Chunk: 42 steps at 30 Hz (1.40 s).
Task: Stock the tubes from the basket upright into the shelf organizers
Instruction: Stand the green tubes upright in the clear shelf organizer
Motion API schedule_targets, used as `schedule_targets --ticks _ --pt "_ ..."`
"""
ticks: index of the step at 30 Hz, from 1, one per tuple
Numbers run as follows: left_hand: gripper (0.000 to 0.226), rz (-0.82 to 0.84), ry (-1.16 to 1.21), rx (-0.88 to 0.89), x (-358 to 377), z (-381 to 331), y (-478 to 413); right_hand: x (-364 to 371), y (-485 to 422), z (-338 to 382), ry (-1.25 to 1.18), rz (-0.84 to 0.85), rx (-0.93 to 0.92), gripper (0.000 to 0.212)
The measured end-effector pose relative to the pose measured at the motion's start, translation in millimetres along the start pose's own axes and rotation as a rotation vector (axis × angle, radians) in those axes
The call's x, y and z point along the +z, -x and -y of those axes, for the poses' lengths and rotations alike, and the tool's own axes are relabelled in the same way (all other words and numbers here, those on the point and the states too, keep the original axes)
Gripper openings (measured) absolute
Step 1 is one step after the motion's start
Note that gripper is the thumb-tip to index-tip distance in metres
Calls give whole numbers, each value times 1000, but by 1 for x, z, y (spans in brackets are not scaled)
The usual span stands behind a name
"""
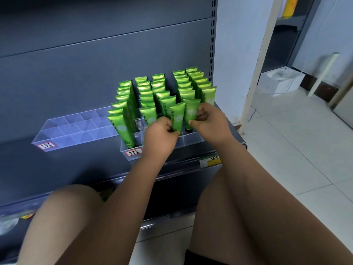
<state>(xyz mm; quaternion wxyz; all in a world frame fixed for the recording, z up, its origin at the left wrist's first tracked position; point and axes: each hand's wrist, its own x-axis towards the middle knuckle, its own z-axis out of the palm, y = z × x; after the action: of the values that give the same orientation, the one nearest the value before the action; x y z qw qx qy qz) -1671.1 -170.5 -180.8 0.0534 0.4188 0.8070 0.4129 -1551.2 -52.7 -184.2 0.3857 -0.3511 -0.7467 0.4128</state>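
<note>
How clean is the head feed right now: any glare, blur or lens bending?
Head view: sheen on the stocked tubes, print on the held tube readable; empty clear organizer faint against the grey shelf; knees at the bottom soft; white post at right leans, likely wide-angle distortion.

White box [280, 81] on tiled floor [296, 142] at right; white pole [322, 73] beside box; yellow container [290, 5] on rear rack [305, 31]

Glossy green tubes [124, 129] stand cap-down in rows in a clear divided organizer [193, 139] at the shelf's [76, 163] right end. The left hand [162, 136] pinches a loose tube [177, 117] upright over its front. The right hand [208, 123] pinches the standing tube [191, 111] beside it. A second organizer [76, 129] sits just left.
</note>
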Motion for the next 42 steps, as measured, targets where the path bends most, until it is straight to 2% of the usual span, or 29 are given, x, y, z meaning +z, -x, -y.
schedule_targets --ticks 5,9,15,21,23,26,32,37,42 --pt "16 -2 -53 12 1 -1 -2 4 3 -1 22 67 -11 23" --pt "23 -5 -68 27 0 -6 1 5 4 0 24 67 -26 23" --pt "28 -131 -83 72 -5 -9 2 4 3 0 13 66 -17 22" --pt "25 -178 -73 95 -12 -12 -5 3 0 0 22 26 -4 38" --pt "26 -175 -52 94 -14 -13 -6 3 0 1 47 30 -13 37" --pt "40 -169 -41 77 -15 -15 -7 5 -1 0 99 47 -30 36" --pt "47 -169 -58 37 -18 -13 -8 5 -6 -4 152 52 -35 34" --pt "48 -168 -30 37 -15 -12 -7 5 -10 -8 176 22 -31 35" --pt "47 -186 -63 46 -11 -13 -8 4 -10 -8 184 9 -42 22"
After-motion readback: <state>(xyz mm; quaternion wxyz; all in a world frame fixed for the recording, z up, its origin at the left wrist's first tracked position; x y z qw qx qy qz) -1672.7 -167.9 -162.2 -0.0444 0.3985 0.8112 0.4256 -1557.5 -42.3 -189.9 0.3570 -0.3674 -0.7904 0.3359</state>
